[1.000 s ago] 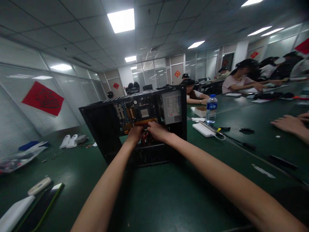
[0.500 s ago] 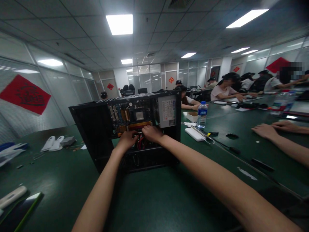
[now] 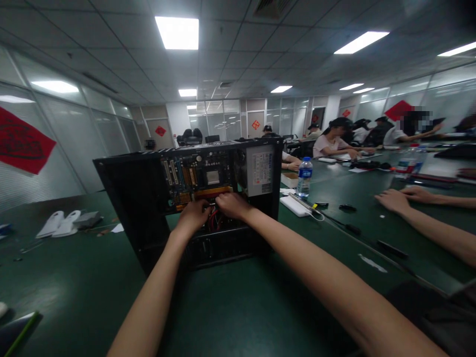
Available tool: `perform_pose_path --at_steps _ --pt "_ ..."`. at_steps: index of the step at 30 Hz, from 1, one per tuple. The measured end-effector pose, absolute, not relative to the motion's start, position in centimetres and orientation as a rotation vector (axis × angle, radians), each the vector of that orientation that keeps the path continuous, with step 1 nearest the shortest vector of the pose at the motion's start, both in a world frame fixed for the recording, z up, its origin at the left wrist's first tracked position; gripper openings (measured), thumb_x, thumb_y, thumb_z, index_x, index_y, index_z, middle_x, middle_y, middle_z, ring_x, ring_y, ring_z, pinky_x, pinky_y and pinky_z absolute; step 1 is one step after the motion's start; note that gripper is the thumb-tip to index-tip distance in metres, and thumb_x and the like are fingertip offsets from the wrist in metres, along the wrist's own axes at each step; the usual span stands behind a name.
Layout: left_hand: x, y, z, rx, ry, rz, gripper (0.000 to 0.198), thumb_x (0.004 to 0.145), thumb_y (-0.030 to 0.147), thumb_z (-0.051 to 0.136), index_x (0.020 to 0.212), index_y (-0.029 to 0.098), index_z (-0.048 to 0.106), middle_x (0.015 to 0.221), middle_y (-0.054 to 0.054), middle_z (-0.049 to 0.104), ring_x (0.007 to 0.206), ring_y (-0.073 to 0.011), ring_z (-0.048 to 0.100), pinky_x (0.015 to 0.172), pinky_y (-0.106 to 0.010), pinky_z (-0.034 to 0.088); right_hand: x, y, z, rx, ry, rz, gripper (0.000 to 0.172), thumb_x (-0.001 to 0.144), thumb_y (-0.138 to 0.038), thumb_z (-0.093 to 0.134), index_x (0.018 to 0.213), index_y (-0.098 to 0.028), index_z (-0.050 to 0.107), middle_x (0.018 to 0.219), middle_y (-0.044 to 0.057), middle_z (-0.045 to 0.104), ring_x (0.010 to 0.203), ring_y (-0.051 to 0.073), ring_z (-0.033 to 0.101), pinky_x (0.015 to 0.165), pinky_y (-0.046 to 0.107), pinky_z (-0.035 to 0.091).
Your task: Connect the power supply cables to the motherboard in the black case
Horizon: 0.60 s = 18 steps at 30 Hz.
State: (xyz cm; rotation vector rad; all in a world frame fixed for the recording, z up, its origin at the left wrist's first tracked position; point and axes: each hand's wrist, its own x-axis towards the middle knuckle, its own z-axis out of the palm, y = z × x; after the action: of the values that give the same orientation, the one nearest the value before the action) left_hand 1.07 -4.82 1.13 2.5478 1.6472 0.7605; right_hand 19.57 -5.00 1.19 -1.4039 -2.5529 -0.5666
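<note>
An open black computer case [image 3: 115, 203] stands on the table in front of me, its inside facing me. Within it are a motherboard [image 3: 180, 179] and a silver power supply [image 3: 259, 171] at the upper right. My left hand [image 3: 193, 216] reaches in below the board, fingers bent and pinched together. Close beside it, my right hand [image 3: 233, 205] is also closed, at the lower edge of the board. Red and black cables [image 3: 213, 219] hang just under and between my fingers. Whatever small thing the fingertips hold is too hidden to name.
Right of the case are a water bottle [image 3: 304, 177], a white power bank [image 3: 295, 206] and a thin cable across the green table [image 3: 238, 307]. Another person's hands [image 3: 394, 202] rest farther right. White slippers [image 3: 67, 223] lie left, a green-edged phone [image 3: 18, 334] nearer.
My view has turned a little to the right, so the surroundings slide left. Both hands stay close together at the cables inside the case, with only slight finger movement.
</note>
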Motion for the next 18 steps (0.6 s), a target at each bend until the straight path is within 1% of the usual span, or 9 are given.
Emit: perform_pose_path --at_steps 4,6,8,11,15,18 --pt "1.7 -5.75 1.63 2.648 1.677 0.691 0.03 0.095 0.03 0.05 0.112 0.021 0.073 0.11 -0.011 0.075 0.099 -0.0281 0.07 0.083 -0.034 0.05 19.69 -5.12 1.29 -1.485 -2.499 -0.489 0.031 0.099 -0.017 0.036 0.118 -0.011 0.059 0.112 0.02 0.07 0.101 0.03 0.069 0.082 0.038 0.05" --pt "1.88 -6.01 1.79 2.703 1.696 0.644 0.031 0.096 0.031 0.049 0.112 0.021 0.074 0.109 -0.012 0.076 0.099 -0.0288 0.071 0.082 -0.035 0.05 19.74 -5.06 1.24 -1.515 -2.463 -0.428 0.028 0.099 -0.023 0.04 0.118 -0.013 0.059 0.108 0.018 0.071 0.099 0.03 0.07 0.08 0.036 0.05" --pt "1.91 -6.01 1.83 2.738 1.7 0.615 0.031 0.097 0.032 0.049 0.113 0.022 0.074 0.109 -0.011 0.076 0.099 -0.0285 0.071 0.082 -0.035 0.051 19.81 -4.91 1.12 -1.506 -2.438 -0.371 0.026 0.098 -0.026 0.045 0.118 -0.014 0.058 0.11 0.017 0.071 0.102 0.029 0.069 0.08 0.034 0.049" --pt "1.82 -5.7 1.79 2.749 1.724 0.593 0.031 0.097 0.033 0.051 0.115 0.023 0.074 0.108 -0.011 0.076 0.099 -0.0288 0.071 0.082 -0.035 0.051 20.04 -4.75 0.88 -1.457 -2.433 -0.29 0.025 0.097 -0.023 0.049 0.119 -0.014 0.057 0.115 0.016 0.07 0.108 0.025 0.067 0.083 0.03 0.047" --pt "1.94 -5.51 1.99 2.75 1.74 0.547 0.03 0.096 0.031 0.052 0.112 0.024 0.075 0.107 -0.01 0.077 0.098 -0.0277 0.072 0.08 -0.033 0.05 20.47 -5.13 0.8 -1.426 -2.425 -0.202 0.023 0.094 -0.017 0.05 0.115 -0.014 0.06 0.111 0.014 0.071 0.104 0.023 0.067 0.078 0.027 0.044" --pt "2.14 -5.75 2.24 2.772 1.738 0.533 0.029 0.096 0.028 0.051 0.11 0.025 0.076 0.106 -0.009 0.077 0.096 -0.0266 0.072 0.079 -0.032 0.05 20.57 -5.68 1.04 -1.44 -2.4 -0.161 0.025 0.093 -0.014 0.049 0.115 -0.013 0.062 0.111 0.014 0.071 0.103 0.023 0.067 0.077 0.027 0.044"
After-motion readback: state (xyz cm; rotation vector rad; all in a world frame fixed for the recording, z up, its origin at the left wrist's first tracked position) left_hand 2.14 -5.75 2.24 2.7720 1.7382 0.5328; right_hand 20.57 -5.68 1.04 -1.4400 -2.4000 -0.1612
